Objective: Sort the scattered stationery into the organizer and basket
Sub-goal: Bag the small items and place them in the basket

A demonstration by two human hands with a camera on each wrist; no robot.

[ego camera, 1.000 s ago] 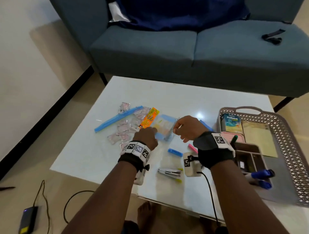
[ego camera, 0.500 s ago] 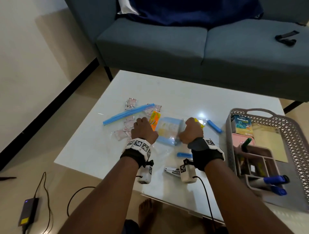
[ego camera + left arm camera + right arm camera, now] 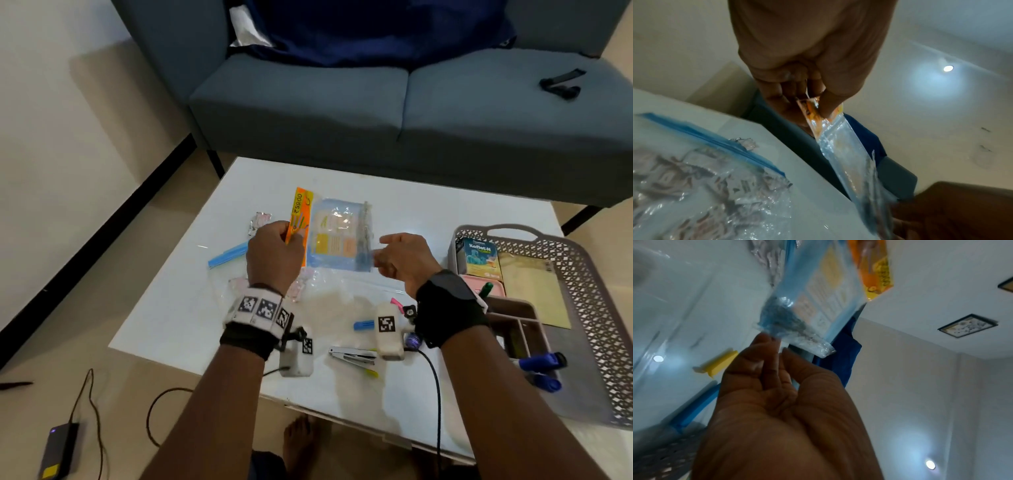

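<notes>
My left hand (image 3: 287, 234) pinches an orange packet (image 3: 300, 214) and holds it upright above the white table (image 3: 428, 212). A clear blue packet of sticky notes (image 3: 337, 236) hangs beside it, also off the table. In the left wrist view my left hand (image 3: 813, 100) pinches the orange packet (image 3: 812, 113), and clear plastic runs down from it toward my right hand. My right hand (image 3: 380, 255) has fairly straight fingers, whose tips meet the blue packet's right edge (image 3: 797, 313). The grey basket (image 3: 599, 308) holds the brown organizer (image 3: 527, 308) at the right.
On the table lie a zip bag with a blue strip (image 3: 227, 255), small sachets (image 3: 258, 221), a stapler (image 3: 352, 356), a blue clip (image 3: 363, 324) and a pink piece (image 3: 397, 303). A yellow clip (image 3: 719, 365) shows in the right wrist view. A blue sofa (image 3: 376, 113) stands beyond the table.
Both hands were down on the packets on the table; now the orange and blue packets are raised off it, and my right hand's fingers have straightened at the blue packet's edge.
</notes>
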